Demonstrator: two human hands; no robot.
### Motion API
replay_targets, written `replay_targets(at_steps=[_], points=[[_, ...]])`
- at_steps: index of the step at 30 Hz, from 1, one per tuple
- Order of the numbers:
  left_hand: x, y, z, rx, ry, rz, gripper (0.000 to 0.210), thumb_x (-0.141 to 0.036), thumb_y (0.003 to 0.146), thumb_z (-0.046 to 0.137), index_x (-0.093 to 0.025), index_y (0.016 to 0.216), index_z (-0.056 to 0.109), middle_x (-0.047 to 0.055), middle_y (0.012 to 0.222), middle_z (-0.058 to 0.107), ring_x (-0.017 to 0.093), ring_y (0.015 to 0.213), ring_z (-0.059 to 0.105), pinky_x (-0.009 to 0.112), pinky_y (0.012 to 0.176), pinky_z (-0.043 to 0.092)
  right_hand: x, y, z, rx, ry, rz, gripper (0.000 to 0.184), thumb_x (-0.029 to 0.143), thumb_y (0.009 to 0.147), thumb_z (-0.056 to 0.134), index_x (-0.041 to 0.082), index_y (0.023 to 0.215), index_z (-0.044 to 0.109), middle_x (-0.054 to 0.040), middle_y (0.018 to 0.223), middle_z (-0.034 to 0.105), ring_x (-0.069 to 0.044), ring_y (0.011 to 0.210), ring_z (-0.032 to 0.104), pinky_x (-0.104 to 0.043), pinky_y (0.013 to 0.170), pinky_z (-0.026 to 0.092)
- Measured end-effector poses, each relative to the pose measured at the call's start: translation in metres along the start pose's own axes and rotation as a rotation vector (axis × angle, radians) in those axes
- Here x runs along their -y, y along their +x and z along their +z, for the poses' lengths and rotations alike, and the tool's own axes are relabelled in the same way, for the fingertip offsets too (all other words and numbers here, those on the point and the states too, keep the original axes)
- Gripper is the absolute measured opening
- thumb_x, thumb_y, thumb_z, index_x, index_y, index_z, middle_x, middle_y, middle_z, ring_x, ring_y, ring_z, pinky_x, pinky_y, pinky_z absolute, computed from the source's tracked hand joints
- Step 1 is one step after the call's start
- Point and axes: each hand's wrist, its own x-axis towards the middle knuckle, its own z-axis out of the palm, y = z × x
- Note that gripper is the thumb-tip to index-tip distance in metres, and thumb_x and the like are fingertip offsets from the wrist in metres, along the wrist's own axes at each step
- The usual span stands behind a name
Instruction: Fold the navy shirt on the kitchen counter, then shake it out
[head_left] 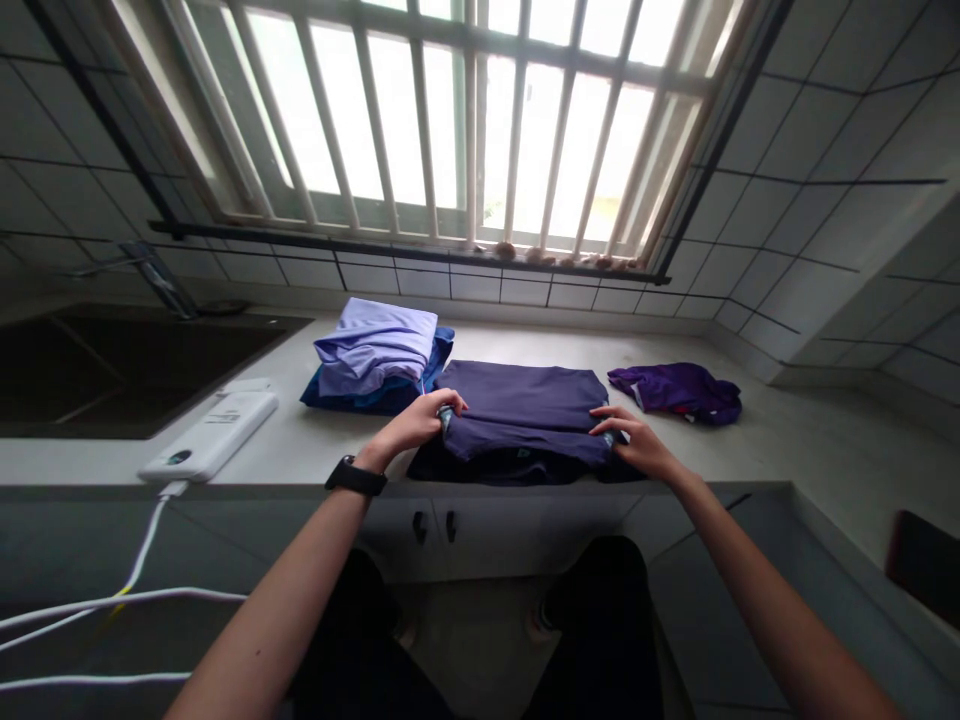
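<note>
My two bare arms reached out over the front edge of the pale stone worktop [315,455], a black watch [356,476] strapped on my left wrist. My left hand [416,425] had its fingers curled shut on the left end of the folded dark navy cloth garment [525,415], pinching the upper fold. My right hand [637,440] gripped the right end of the same fold, fingers closed over the fabric and thumb tucked underneath. The garment lay flat at the front edge of the worktop, about the middle, its near hem just meeting the lip.

Left of my left hand, near the front edge, lay a white oblong power bank [214,440] with a white cable [142,550] hanging off the edge. Further back, just beside the garment's left rear corner, sat a stack of folded clothes, lilac on top of blue [375,360]. Toward the right rear lay a crumpled purple cloth [679,390], apart from the garment. A dark sunken sink [112,370] took the far left, below the barred window [465,120].
</note>
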Motion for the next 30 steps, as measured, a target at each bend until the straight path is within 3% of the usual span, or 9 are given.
replay_targets(at_steps=[4,10,15,17,22,25,27,28,30], points=[[-0.007,-0.016,0.009,0.000,0.088,-0.004,0.022,-0.022,0.060,0.050,-0.023,0.080,0.062,0.007,0.097,0.075,0.025,0.099,0.068,0.041,0.100,0.052,0.001,-0.008,0.002,-0.041,-0.073,0.010,0.023,0.019,0.074,0.065,0.028,0.089,0.079,-0.0083,0.117,0.073,-0.030,0.116,0.068,-0.050,0.109,0.050],[-0.022,-0.024,0.009,-0.167,0.076,-0.002,0.023,-0.025,0.071,0.051,-0.023,0.090,0.063,0.005,0.097,0.075,0.023,0.095,0.068,0.036,0.092,0.054,0.013,-0.006,0.006,-0.166,-0.090,0.019,0.006,0.026,0.075,0.064,0.025,0.080,0.067,-0.0084,0.099,0.070,-0.027,0.095,0.069,-0.042,0.092,0.056],[-0.019,-0.040,0.013,-0.097,0.081,0.068,0.021,-0.021,0.070,0.052,-0.023,0.087,0.062,0.007,0.103,0.075,0.024,0.101,0.069,0.036,0.094,0.053,0.019,-0.022,0.003,-0.184,-0.067,-0.020,0.006,0.025,0.074,0.063,0.026,0.078,0.067,-0.0089,0.102,0.071,-0.027,0.099,0.070,-0.041,0.090,0.057],[-0.018,-0.048,0.014,-0.014,0.123,0.114,0.024,-0.017,0.068,0.050,-0.023,0.088,0.063,0.007,0.103,0.074,0.024,0.100,0.069,0.036,0.094,0.053,0.021,-0.029,-0.002,-0.133,-0.064,-0.034,0.010,0.022,0.073,0.062,0.026,0.078,0.069,-0.0087,0.104,0.071,-0.028,0.102,0.070,-0.042,0.093,0.056],[-0.027,-0.062,0.009,0.136,0.202,0.139,0.031,-0.013,0.065,0.052,-0.022,0.088,0.070,0.008,0.106,0.076,0.025,0.099,0.070,0.035,0.094,0.054,0.024,-0.033,-0.023,0.179,-0.132,0.008,0.032,0.011,0.066,0.056,0.027,0.080,0.080,-0.0077,0.107,0.074,-0.028,0.103,0.071,-0.042,0.098,0.056],[-0.036,-0.055,0.011,0.150,0.158,0.105,0.035,-0.013,0.071,0.048,-0.023,0.091,0.075,0.006,0.111,0.079,0.025,0.106,0.071,0.036,0.100,0.054,0.035,-0.017,-0.023,0.142,-0.311,0.051,0.033,0.008,0.071,0.053,0.027,0.072,0.080,-0.0073,0.111,0.075,-0.029,0.112,0.068,-0.045,0.109,0.050],[-0.038,-0.043,0.020,0.060,0.220,0.072,0.041,-0.017,0.081,0.047,-0.022,0.107,0.078,0.007,0.120,0.078,0.026,0.115,0.071,0.039,0.107,0.052,0.048,-0.001,-0.008,0.089,-0.408,0.141,0.039,0.009,0.081,0.049,0.025,0.093,0.083,-0.0090,0.123,0.073,-0.028,0.121,0.065,-0.044,0.115,0.045],[-0.038,-0.036,0.027,0.017,0.293,0.055,0.043,-0.021,0.086,0.049,-0.022,0.120,0.075,0.009,0.130,0.075,0.028,0.124,0.067,0.041,0.112,0.049,0.055,0.006,0.004,0.087,-0.444,0.223,0.045,0.012,0.088,0.047,0.023,0.115,0.080,-0.0112,0.134,0.068,-0.028,0.127,0.062,-0.044,0.117,0.044],[-0.033,-0.025,0.042,0.007,0.471,0.007,0.051,-0.031,0.093,0.054,-0.021,0.141,0.065,0.012,0.153,0.060,0.031,0.146,0.051,0.048,0.123,0.038,0.068,0.020,0.031,0.154,-0.530,0.460,0.055,0.028,0.102,0.041,0.021,0.155,0.054,-0.0173,0.159,0.049,-0.033,0.145,0.048,-0.053,0.119,0.039]])
